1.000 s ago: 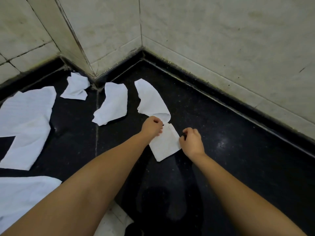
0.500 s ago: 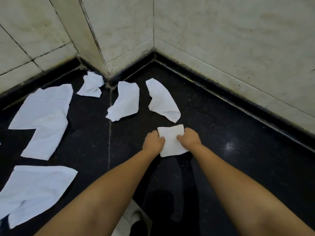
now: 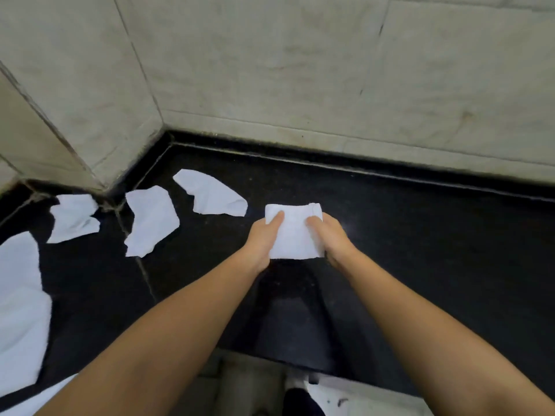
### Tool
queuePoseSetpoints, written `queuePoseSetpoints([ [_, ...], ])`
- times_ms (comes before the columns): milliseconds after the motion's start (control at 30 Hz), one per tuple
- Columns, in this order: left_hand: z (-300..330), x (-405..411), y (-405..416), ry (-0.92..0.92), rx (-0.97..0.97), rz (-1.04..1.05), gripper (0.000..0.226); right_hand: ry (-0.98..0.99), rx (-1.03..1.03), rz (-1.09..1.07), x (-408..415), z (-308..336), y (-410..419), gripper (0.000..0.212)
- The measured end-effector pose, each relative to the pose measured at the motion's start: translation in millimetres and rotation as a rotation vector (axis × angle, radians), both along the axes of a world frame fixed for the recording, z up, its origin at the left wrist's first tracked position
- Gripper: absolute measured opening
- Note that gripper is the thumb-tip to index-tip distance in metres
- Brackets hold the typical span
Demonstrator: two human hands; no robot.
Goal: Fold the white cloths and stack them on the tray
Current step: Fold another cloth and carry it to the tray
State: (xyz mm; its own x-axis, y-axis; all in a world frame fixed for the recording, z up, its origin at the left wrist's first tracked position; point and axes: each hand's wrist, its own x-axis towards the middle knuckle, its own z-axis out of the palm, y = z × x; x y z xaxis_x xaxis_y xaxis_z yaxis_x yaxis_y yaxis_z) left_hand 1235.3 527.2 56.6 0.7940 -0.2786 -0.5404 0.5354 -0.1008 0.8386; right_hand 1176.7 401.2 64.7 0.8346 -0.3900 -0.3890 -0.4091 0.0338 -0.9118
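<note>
Both hands frame one folded white cloth (image 3: 295,232) on the black counter (image 3: 420,250), which lies well in from the back edge, roughly midway along it. The left hand (image 3: 264,235) holds the cloth's left side, thumb laid on top and the fingers tucked at or under the edge; the right hand (image 3: 329,235) mirrors it on the right side, thumb on top. Held at both sides like this, the small rectangle probably keeps its layers squared and flat, ready either for pressing the crease or for lifting as one piece. Whether the cloth rests on the counter or is just raised off it I cannot tell.

Toward the counter's back-left corner lie three unfolded cloths: one nearest (image 3: 210,195), one crumpled beside it (image 3: 151,225), one further left (image 3: 73,219), spread apart so each can be taken singly. A larger cloth (image 3: 21,310) lies at the left edge. No tray is in view, so stacking is not yet done
</note>
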Motion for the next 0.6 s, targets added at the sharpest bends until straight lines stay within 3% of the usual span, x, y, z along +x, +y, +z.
queuePoseSetpoints([
  [67, 7.7, -35.0, -26.3, -0.026, 0.015, -0.153, 0.036, -0.017, -0.012, -0.205, -50.6, 4.2, -13.5, 0.026],
  [133, 8.1, -46.8, -34.6, -0.062, -0.017, -0.145, 0.032, 0.016, -0.042, -0.234, -65.7, 6.5, -16.4, 0.035],
  [367, 26.2, -162.3, -116.8, -0.072, -0.083, -0.509, 0.035, -0.014, -0.198, -0.625, -217.1, 16.0, -68.1, 0.029],
  [600, 25.9, -291.5, -204.3, -0.183, -0.061, -0.738, 0.037, 0.008, -0.364, -0.921, -364.4, 13.9, -122.2, 0.04],
])
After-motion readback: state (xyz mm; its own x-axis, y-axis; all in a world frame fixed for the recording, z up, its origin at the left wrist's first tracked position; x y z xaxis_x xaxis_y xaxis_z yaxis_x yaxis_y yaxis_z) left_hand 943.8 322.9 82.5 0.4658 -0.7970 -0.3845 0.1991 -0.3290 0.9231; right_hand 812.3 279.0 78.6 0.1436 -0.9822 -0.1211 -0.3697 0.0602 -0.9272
